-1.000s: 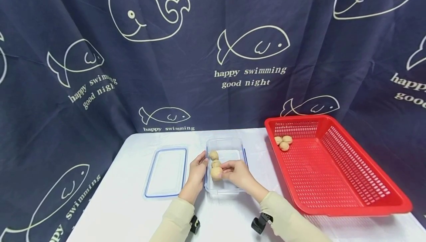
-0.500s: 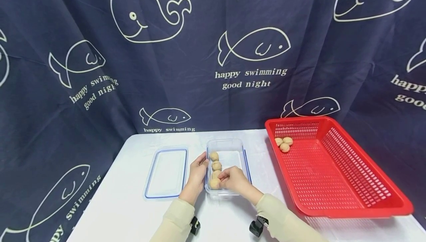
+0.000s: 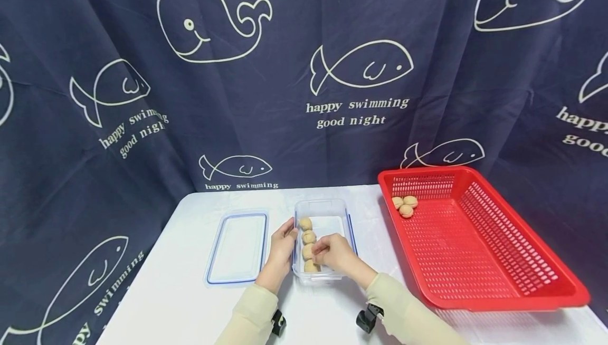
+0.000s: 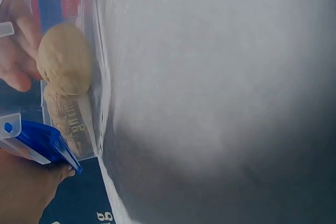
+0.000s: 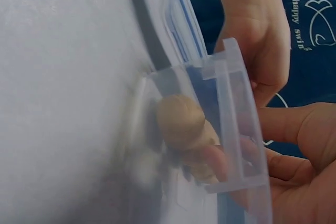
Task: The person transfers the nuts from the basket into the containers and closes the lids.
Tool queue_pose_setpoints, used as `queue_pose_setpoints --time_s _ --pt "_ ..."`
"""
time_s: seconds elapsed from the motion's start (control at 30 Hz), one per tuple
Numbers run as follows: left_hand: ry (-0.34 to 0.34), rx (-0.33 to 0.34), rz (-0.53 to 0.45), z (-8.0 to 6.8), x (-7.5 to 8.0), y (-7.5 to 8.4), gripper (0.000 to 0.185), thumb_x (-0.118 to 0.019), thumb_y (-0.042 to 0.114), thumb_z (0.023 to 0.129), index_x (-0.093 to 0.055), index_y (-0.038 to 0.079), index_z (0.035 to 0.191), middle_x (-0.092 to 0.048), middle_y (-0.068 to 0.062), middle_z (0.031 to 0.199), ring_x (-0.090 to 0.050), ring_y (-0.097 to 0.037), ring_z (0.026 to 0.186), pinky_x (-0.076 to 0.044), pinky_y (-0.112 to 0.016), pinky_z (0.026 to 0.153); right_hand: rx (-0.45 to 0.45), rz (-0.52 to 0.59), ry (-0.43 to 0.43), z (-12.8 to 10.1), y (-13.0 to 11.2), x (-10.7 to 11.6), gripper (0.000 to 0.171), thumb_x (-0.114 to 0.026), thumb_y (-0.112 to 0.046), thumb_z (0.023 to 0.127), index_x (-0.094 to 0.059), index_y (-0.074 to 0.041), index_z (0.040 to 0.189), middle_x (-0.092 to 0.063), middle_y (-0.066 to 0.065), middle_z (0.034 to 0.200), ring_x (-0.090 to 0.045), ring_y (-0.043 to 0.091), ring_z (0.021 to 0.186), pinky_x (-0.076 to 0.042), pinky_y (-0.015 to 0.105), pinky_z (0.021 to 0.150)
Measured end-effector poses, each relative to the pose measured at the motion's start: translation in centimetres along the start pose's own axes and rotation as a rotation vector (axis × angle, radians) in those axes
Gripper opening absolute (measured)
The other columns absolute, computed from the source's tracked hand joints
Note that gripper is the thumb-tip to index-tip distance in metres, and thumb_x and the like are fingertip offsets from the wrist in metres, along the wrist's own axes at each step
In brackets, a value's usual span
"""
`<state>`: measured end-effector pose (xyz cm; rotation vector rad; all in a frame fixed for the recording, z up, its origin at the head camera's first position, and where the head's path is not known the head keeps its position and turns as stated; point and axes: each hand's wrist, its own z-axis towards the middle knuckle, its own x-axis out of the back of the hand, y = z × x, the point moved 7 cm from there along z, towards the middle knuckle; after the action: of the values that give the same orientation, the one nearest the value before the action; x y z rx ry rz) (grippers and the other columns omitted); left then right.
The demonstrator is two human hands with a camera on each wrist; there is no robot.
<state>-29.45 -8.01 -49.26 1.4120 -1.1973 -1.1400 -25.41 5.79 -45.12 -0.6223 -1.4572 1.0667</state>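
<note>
A clear plastic container [image 3: 343,213] stands on the white table [image 3: 180,303] with several walnuts in a row along its left side. My left hand [image 3: 284,239] grips the container's left wall, thumb at the rim. My right hand [image 3: 319,252] reaches inside with its fingers curled, and the fingertips pinch a walnut [image 3: 312,266] at the near end of the row. In the right wrist view that walnut [image 5: 178,121] lies against the container's wall [image 5: 231,93], with my right fingers [image 5: 215,163] behind it. The left wrist view shows a walnut [image 4: 63,59] through the wall.
The container's blue-edged lid [image 3: 237,247] lies flat just left of my left hand. A red mesh basket [image 3: 480,250] fills the right side of the table, with three walnuts [image 3: 405,205] in its far left corner. A dark whale-print curtain hangs behind.
My right hand has carried the walnut from above the row down to the container's near end. The left hand has stayed on the wall.
</note>
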Motion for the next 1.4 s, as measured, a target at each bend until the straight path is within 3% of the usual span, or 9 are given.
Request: queue_pose_setpoints --time_s 0.5,0.9,1.13,1.27,1.4 --pt "-0.006 0.002 -0.010 0.1 0.0 -0.1 0.045 -0.044 -0.001 0.097 -0.039 -0.009 0.140 -0.037 -0.030 0.145 -0.034 -0.040 0.136 -0.028 -0.046 0.115 0.134 0.027 0.020 2.9 -3.7 3.7 0.021 -0.066 0.004 0.083 -0.067 0.013 0.102 -0.071 0.020 0.090 -0.069 0.027 0.081 -0.059 0.029 0.074" --pt "-0.002 -0.001 0.003 0.1 0.0 -0.2 0.045 -0.044 0.000 0.097 -0.039 -0.008 0.141 -0.037 -0.029 0.145 -0.034 -0.041 0.136 -0.029 -0.046 0.115 0.089 0.081 0.153 4.5 -6.1 10.4 0.023 -0.069 -0.005 0.087 -0.069 0.005 0.108 -0.070 0.019 0.104 -0.067 0.022 0.090 -0.057 0.034 0.082" --pt "-0.009 0.006 -0.004 0.1 0.1 -0.3 0.045 -0.044 -0.001 0.097 -0.039 -0.008 0.141 -0.037 -0.028 0.146 -0.034 -0.040 0.137 -0.028 -0.045 0.115 0.117 0.042 0.198 4.8 -6.1 13.8 0.025 -0.070 -0.007 0.087 -0.069 0.005 0.109 -0.070 0.019 0.106 -0.067 0.022 0.092 -0.054 0.018 0.077" --pt "-0.010 0.003 -0.002 0.1 0.1 -0.3 0.045 -0.043 0.000 0.097 -0.038 -0.008 0.141 -0.037 -0.028 0.146 -0.033 -0.040 0.137 -0.028 -0.045 0.115 0.116 -0.009 0.229 4.6 -5.3 16.0 0.027 -0.069 -0.011 0.088 -0.069 0.003 0.111 -0.069 0.019 0.110 -0.067 0.026 0.097 -0.056 0.025 0.082" --pt "-0.009 0.001 0.000 0.0 0.1 -0.2 0.045 -0.043 -0.001 0.097 -0.038 -0.008 0.141 -0.037 -0.028 0.146 -0.033 -0.039 0.137 -0.028 -0.045 0.115 0.098 -0.047 0.268 4.1 -4.0 18.2 0.028 -0.069 -0.015 0.089 -0.069 0.000 0.113 -0.069 0.017 0.111 -0.067 0.018 0.096 -0.054 0.018 0.080"
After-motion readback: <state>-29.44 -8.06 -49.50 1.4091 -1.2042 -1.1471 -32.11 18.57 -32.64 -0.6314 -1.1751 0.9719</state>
